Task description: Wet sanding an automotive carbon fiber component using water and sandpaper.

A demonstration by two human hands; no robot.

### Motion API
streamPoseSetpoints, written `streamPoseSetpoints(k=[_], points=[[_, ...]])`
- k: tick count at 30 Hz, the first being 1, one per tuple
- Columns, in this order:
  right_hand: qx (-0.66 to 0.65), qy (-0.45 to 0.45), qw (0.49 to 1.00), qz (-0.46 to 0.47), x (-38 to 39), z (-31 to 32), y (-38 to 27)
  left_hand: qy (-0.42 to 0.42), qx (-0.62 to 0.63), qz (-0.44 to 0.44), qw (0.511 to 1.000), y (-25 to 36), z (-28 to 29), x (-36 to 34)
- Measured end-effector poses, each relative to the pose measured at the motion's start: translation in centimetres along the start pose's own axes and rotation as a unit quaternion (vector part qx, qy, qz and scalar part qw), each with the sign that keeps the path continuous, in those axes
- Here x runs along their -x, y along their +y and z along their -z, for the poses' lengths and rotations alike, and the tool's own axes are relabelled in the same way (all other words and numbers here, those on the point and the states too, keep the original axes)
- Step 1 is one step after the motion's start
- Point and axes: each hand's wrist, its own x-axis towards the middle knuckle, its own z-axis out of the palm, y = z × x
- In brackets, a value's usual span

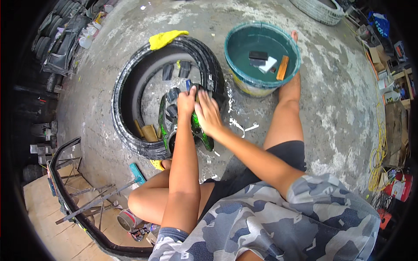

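Observation:
A black panel with green speckled patches [207,141], apparently a vehicle fairing, rests across the near right side of a tire [123,82] lying flat on the floor. My left hand [186,104] is closed at the panel's far end, its fingertips partly hidden. Beside it my right hand [208,114] lies flat against the panel with its fingers stretched out; anything under that palm is hidden. A small blue piece [188,84] shows just beyond my left hand. On the tire's far edge lies a yellow cloth [167,39].
Right of the tire stands a teal bucket [227,54] of water holding an orange block [282,68], a dark block [258,55] and a white piece [268,65]. Dark pads [184,68] and tan pieces [149,133] lie inside the tire. A teal-headed tool [137,173] is near my bent leg.

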Motion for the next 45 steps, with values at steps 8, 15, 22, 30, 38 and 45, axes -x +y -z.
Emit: streamPoseSetpoints(k=[8, 15, 22, 30, 38, 45], points=[[-0.018, -0.057, 0.996, -0.060, -5.5, 0.9, 1.7, 0.015, 0.024, -0.043, 0.999, 0.8, -0.2, 0.0], [0.063, -0.056, 0.994, 0.074, 2.5, 1.8, 0.3, 0.072, -0.002, -0.049, 0.996, -1.4, -0.3, -0.3], [0.091, -0.032, 0.995, 0.036, 2.2, 1.0, -1.0, 0.058, -0.021, -0.041, 0.997, -1.0, -0.3, -0.1], [0.044, -0.045, 0.998, -0.026, -3.2, 1.3, 1.6, 0.045, 0.019, -0.063, 0.997, 0.3, -1.3, 0.3], [-0.012, -0.039, 0.999, -0.005, -2.4, 1.5, 1.8, 0.015, 0.039, -0.055, 0.998, -0.1, -1.0, -0.2], [-0.012, -0.103, 0.994, 0.033, 3.0, 2.0, 0.6, 0.043, 0.017, -0.033, 0.998, -1.8, 0.1, -0.2]])
